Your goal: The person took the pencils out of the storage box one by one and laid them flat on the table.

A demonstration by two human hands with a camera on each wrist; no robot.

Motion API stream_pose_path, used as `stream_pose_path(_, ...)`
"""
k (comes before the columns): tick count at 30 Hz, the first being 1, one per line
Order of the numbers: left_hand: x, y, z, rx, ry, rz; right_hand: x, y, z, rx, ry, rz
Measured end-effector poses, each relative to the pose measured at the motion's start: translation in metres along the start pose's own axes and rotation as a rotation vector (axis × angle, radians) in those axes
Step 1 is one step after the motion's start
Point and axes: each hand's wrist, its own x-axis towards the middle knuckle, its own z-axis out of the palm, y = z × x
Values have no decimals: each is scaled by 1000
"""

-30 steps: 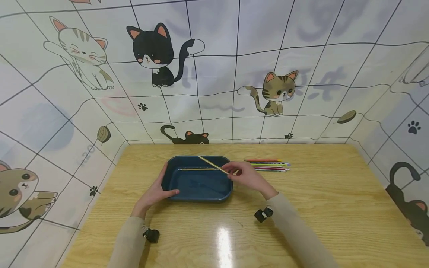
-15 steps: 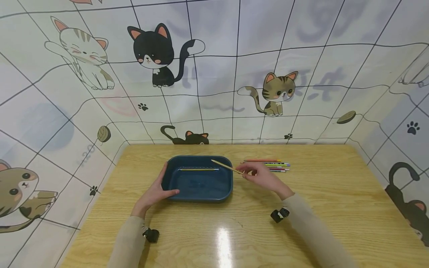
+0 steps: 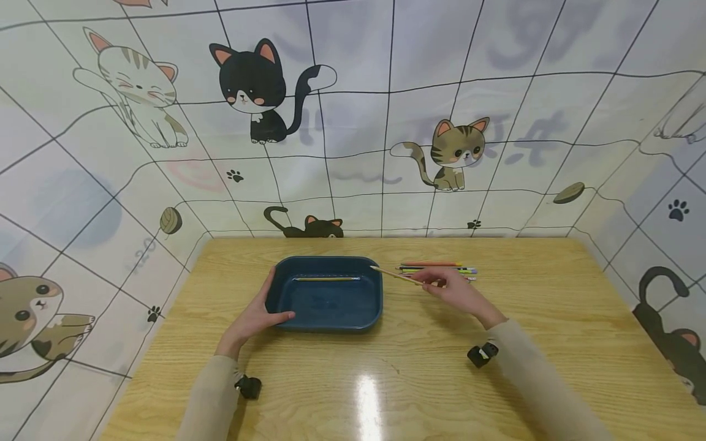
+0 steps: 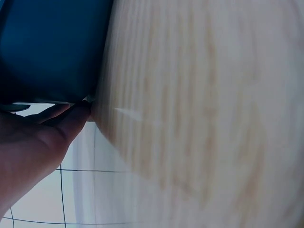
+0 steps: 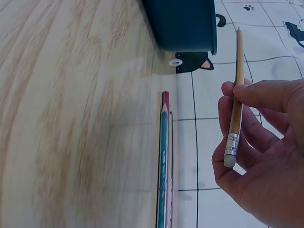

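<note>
My left hand (image 3: 250, 318) holds the left end of a dark blue rectangular dish (image 3: 331, 308), its thumb over the front rim and fingers along the outer side. In the left wrist view the fingertips meet the dish wall (image 4: 52, 52). One yellow pencil (image 3: 326, 279) lies lengthwise inside the dish. Right of the dish, my right hand (image 3: 456, 293) pinches another yellow pencil (image 3: 396, 274) between thumb and fingers. This pencil's sharpened tip points left over the dish's right rim. The right wrist view shows its grey eraser and metal band (image 5: 232, 142) near the palm.
Several coloured pencils (image 3: 432, 264) lie side by side on the wooden table (image 3: 529, 306), behind the right hand and partly hidden by it. A cat-patterned sheet (image 3: 358, 171) stands along the table's back edge and both sides.
My right hand has moved right, drawing the pencil from over the dish toward the pencil pile. The left hand and the dish have stayed in place.
</note>
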Motion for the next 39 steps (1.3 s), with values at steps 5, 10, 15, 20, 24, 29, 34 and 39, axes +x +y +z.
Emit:
stream_pose_path(5, -3, 11, 0, -11, -7, -2, -4, 14, -6, -17, 27, 17)
stream_pose_path(10, -10, 33, -2, -35, -20, 10, -6, 34, -11, -127, 69, 4)
stream_pose_path(15, -6, 20, -1, -34, -10, 14, -9, 48, -17, -202, 81, 16)
stream_pose_path(20, -1, 1, 0, -29, 3, 13, -11, 55, -21, -214, 76, 14)
stream_pose_path(24, -2, 7, 0, -38, -1, 22, -10, 61, -22, -217, 79, 35)
stream_pose_path(29, -9, 30, -2, -46, -18, 22, -8, 65, -21, -214, 109, 95)
stream_pose_path(34, -11, 37, -2, -37, -17, 15, -6, 64, -21, -202, 145, 144)
stream_pose_path(39, -10, 35, -2, -38, -9, 26, -5, 65, -22, -195, 157, 153)
